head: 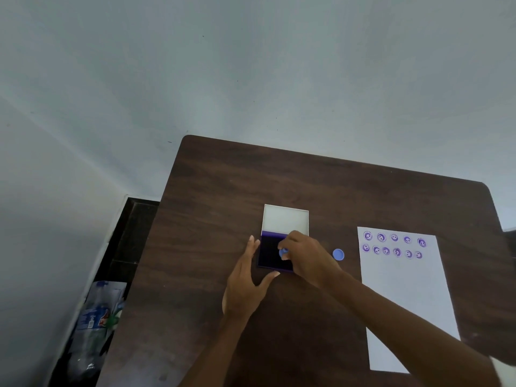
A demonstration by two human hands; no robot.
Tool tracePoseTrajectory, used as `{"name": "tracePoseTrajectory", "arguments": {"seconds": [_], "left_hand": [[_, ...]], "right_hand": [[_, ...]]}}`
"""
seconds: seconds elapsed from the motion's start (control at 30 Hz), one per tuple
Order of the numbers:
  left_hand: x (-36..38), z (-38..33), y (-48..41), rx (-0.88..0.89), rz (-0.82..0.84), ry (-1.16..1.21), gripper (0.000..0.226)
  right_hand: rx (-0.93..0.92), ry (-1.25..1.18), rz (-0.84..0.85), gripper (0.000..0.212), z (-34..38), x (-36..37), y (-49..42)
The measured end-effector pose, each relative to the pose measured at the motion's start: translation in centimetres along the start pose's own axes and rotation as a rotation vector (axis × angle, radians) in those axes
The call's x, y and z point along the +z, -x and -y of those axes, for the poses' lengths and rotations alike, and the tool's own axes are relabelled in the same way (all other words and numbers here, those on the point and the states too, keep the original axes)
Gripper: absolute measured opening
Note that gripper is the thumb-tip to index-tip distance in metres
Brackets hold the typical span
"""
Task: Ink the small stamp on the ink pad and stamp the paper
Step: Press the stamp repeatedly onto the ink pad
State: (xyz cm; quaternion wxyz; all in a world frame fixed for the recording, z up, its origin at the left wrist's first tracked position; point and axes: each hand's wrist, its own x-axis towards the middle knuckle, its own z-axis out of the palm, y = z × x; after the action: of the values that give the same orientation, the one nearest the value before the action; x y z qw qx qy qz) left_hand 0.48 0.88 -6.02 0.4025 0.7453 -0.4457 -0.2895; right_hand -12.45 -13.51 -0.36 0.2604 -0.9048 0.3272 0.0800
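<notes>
Stamp down on the pad.
My right hand (pixel 304 256) has its grip pinched on the small stamp (pixel 283 253), pressed onto the ink pad (pixel 272 254); my left hand (pixel 245 280), spread wide, braces the pad's edge on the counter (pixel 223 191).

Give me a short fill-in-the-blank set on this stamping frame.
1. The right hand holds the stamp over the ____.
2. The left hand rests at the pad's ____ side, fingers open.
3. The paper shows two rows of prints: five, then ____.
4. The blue cap lies between the pad and the ____.

Missing words: pad; left; six; paper
</notes>
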Motion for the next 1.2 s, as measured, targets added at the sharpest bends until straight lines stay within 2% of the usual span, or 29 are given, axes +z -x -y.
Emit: {"name": "tracePoseTrajectory", "arguments": {"seconds": [0.13, 0.3, 0.47, 0.6, 0.8, 1.07, 1.2], "left_hand": [[0.2, 0.0, -0.2, 0.023, -0.018, -0.064, 0.080], [0.4, 0.0, 0.0, 0.024, -0.052, -0.060, 0.077], [0.3, -0.3, -0.1, 0.055, -0.049, -0.093, 0.076], [-0.1, -0.9, 0.1, 0.027, -0.040, -0.067, 0.078], [-0.3, -1.3, 0.0, -0.021, -0.003, -0.029, 0.078], [-0.4, -1.0, -0.3, -0.110, -0.001, -0.015, 0.078], [-0.2, -0.6, -0.1, -0.107, 0.001, -0.029, 0.074]], "right_hand": [[-0.098, 0.155, -0.030, 0.044, 0.0, 1.0, 1.1], [-0.130, 0.147, -0.058, 0.042, -0.3, 1.3, 1.2], [-0.100, 0.148, -0.070, 0.048, 0.3, 1.7, 1.3], [-0.080, 0.144, -0.062, 0.042, 0.9, 1.4, 1.1], [0.060, -0.014, -0.085, 0.036, 0.9, 0.5, 0.1], [-0.011, 0.090, -0.106, 0.044, 1.5, 2.1, 0.4], [-0.120, 0.151, -0.105, 0.047, 0.9, 1.9, 0.2]]}}
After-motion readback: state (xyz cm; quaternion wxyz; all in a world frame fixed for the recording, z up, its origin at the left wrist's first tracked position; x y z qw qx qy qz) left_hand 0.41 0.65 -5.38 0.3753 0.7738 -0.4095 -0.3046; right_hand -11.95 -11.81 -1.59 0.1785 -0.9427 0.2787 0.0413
